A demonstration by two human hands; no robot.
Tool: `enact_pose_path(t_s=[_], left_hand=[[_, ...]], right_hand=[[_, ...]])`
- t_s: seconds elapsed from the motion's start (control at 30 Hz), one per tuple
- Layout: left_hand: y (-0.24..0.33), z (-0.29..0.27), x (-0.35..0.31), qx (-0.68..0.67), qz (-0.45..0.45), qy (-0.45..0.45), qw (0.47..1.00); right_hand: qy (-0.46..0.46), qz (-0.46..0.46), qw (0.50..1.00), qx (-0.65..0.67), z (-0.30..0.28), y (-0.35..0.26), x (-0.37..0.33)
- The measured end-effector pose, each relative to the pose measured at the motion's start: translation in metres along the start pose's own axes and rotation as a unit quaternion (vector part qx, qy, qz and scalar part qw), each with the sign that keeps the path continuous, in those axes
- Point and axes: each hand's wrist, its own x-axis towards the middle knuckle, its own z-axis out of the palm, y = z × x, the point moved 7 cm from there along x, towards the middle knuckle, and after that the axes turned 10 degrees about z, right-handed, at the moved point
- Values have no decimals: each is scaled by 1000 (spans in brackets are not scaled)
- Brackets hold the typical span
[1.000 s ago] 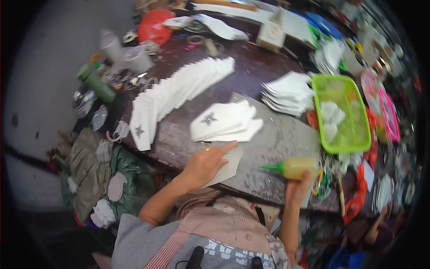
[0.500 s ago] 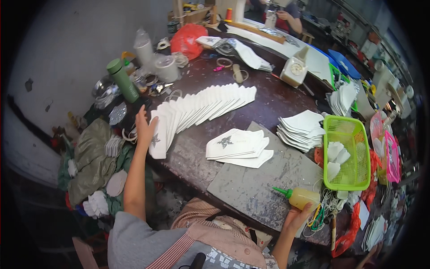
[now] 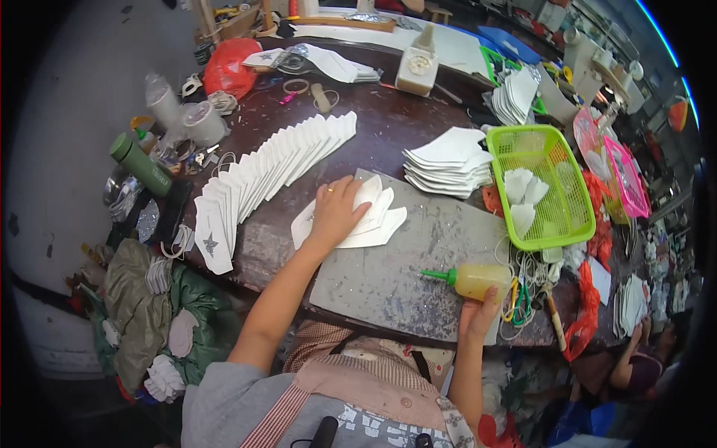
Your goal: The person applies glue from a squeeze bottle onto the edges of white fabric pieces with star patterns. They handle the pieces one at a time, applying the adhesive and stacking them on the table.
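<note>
My left hand [image 3: 337, 213] lies over a small stack of white shaped fabric pieces [image 3: 382, 228], fingers stretched out across the top one. The stack rests at the left edge of a grey, paint-stained board [image 3: 396, 276]. Lower right, my right hand [image 3: 478, 317] grips a squeeze bottle [image 3: 482, 282] of yellowish liquid, its green nozzle pointing left above the board. Beyond my left hand, a long fanned row of white pieces [image 3: 276, 160] curves over the dark table; its nearest piece bears a silver star [image 3: 210, 242].
Another white stack [image 3: 448, 160] stands beside a green basket [image 3: 545, 239]. Green scissors [image 3: 521, 302] and tangled cords lie right of the bottle. A green flask [image 3: 140, 164] and a red plastic bag [image 3: 230, 69] are at the left. Another person [image 3: 641, 366] is at the far right.
My left hand has left the fanned row's near end and moved right onto the small stack, covering its star. My right hand still holds the bottle. The whole view has shifted.
</note>
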Motion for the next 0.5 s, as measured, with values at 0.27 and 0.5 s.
enact_pose_path(t_s=[0.27,0.5], left_hand=[[73,-111,12,-130,149,-9,980],[104,-55,-58,-158,113,-239,951]], right_hand=[[8,33,998,43,-8,3,1],[18,58,998,13,11,1,-4]])
